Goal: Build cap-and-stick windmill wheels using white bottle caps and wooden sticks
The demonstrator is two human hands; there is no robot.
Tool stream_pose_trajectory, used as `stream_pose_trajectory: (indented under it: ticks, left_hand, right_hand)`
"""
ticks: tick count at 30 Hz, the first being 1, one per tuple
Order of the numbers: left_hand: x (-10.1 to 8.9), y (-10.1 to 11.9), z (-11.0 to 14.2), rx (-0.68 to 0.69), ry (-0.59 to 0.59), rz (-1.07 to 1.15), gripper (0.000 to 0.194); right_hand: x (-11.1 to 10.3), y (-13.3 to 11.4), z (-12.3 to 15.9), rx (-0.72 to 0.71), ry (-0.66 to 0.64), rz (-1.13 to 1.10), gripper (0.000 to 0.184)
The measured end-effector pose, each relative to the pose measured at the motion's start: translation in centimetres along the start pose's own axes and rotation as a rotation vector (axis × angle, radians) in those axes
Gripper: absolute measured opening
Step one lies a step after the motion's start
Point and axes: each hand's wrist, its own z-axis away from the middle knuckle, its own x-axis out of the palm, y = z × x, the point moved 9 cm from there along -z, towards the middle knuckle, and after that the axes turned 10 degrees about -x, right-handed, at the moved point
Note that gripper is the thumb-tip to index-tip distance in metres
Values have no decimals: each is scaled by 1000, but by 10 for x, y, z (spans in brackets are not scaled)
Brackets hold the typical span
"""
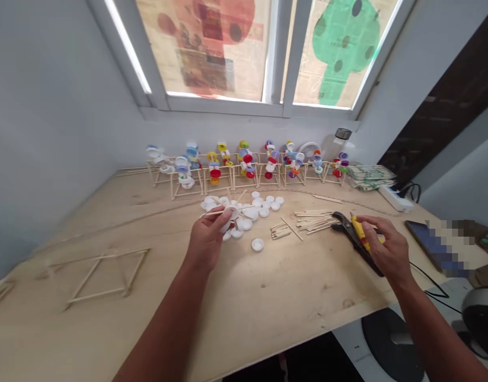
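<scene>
My left hand (pixel 206 239) is closed around a piece made of white bottle caps (pixel 231 212) with thin wooden sticks poking out of it. Just behind and beside it lies a loose pile of white bottle caps (pixel 263 211), and one single cap (pixel 257 244) rests nearer to me. On the right, my right hand (pixel 387 249) grips a yellow glue gun (pixel 359 231), its tip pointing away from me. Black-handled pliers (pixel 353 236) lie on the table under and beside it. Between the hands are cut sticks in a short bundle (pixel 280 230) and a longer bundle (pixel 313 220).
Small stick frames with coloured cap wheels (pixel 250 167) line the back of the wooden table (pixel 263 302). A stick frame (pixel 104 276) lies at left. At right are a packet stack (pixel 371 176), a power strip (pixel 395 199), a phone (pixel 423 241) and a glass bottle (pixel 339 143).
</scene>
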Motion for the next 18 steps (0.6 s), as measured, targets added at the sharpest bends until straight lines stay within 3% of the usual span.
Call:
stream_pose_trajectory:
  ticks: [3,6,12,18]
  left_hand:
    - [3,-3,0,-9,-14,-15,33]
    - [7,-8,1,-23,-30,-47,34]
    - [8,-13,-1,-6,-40,-80,34]
    - [10,-18,-1,-17,-61,-96,36]
  right_hand:
    - [-17,49,28,-73,-137,299,29]
    - [-12,78,49,-172,-328,455,35]
    - [14,104,59,-206,-537,592,40]
    - [29,119,56,-180,-608,530,46]
